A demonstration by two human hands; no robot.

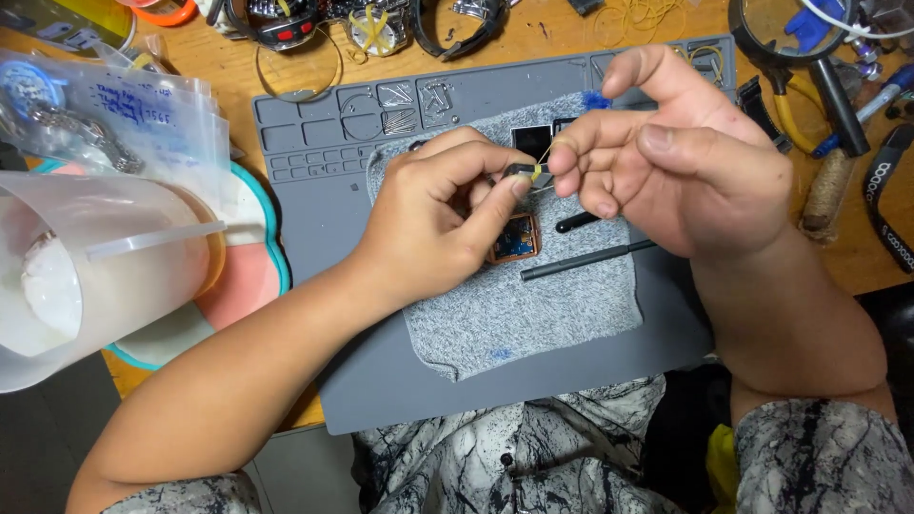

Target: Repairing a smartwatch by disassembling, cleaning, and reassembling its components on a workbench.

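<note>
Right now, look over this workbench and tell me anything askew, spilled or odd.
Nothing looks spilled or broken. The grey cloth lies crooked on the grey mat, its lower edge ragged. A small square case lies open, blue inside showing. Loose rubber bands are scattered on the wooden bench beyond the hands.

Pretty cluttered wooden counter [562,29] here: a grey silicone work mat [314,200] with little parts trays along its top edge, and a grey knit cloth [533,314] laid over it. Off to the side there's a frosted plastic cup [86,276], some clear zip bags [124,114], a magnifying glass [800,48] and a spool of twine [826,195].
</note>
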